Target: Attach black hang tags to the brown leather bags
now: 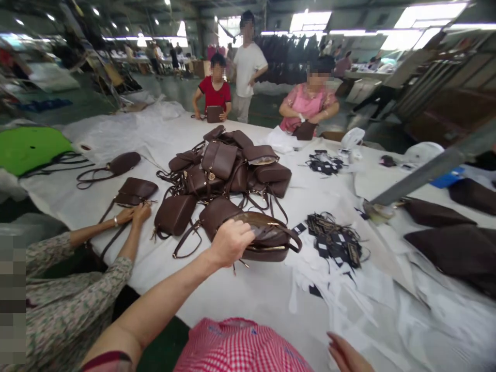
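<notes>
My left hand [232,242] is closed on the upper edge of a brown handbag [267,254], which lies on the table in front of me. The bag's zipped top gapes open and shows its lining, and a strap loops out to its left. Low at the right edge of my body, my right hand [346,355] is partly in view with its fingers stretched out, holding nothing. Beyond the held bag rises a heap of brown handbags [219,159] with tangled straps. Black hang tags [337,243] with cords lie right of the bag.
White paper strips [341,297] spread over the table's right side. At left, a co-worker's hands [135,213] touch a brown bag [135,191]. Two people across the table handle bags; another stands behind. A grey pole [430,168] slants at right, near more brown bags [453,253].
</notes>
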`<action>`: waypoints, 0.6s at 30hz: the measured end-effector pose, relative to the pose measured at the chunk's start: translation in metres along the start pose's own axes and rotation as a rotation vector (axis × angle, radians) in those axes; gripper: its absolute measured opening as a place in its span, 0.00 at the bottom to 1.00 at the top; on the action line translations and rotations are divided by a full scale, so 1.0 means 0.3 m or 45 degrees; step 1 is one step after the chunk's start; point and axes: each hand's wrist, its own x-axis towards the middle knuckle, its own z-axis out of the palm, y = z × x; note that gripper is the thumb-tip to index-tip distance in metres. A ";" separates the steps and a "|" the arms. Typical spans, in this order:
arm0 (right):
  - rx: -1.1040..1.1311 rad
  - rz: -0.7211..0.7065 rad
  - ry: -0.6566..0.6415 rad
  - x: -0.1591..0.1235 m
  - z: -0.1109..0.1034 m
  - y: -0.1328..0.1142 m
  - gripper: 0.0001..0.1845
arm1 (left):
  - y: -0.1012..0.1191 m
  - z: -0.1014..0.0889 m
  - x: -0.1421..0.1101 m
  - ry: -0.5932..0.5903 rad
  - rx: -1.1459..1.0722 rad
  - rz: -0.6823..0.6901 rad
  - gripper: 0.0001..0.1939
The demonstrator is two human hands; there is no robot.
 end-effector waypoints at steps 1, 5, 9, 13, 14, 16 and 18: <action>0.061 0.021 -0.015 -0.016 0.018 -0.001 0.15 | 0.068 0.030 -0.013 -0.019 -0.042 0.057 0.15; 0.437 0.050 -0.053 -0.040 0.072 -0.067 0.25 | 0.284 0.231 -0.111 -0.185 -0.199 0.132 0.13; 0.679 0.053 -0.085 -0.038 0.117 -0.147 0.34 | 0.361 0.376 -0.191 -0.359 -0.268 -0.041 0.10; 0.683 0.006 -0.140 -0.033 0.148 -0.193 0.44 | 0.349 0.369 -0.191 -0.380 -0.460 -0.085 0.09; 0.661 0.001 -0.163 -0.029 0.151 -0.204 0.47 | 0.343 0.356 -0.187 -0.396 -0.512 -0.074 0.10; 0.640 -0.007 -0.207 -0.015 0.154 -0.229 0.51 | 0.332 0.331 -0.182 -0.427 -0.606 -0.089 0.12; 0.685 -0.018 -0.232 0.000 0.153 -0.258 0.53 | 0.322 0.316 -0.176 -0.421 -0.737 -0.180 0.12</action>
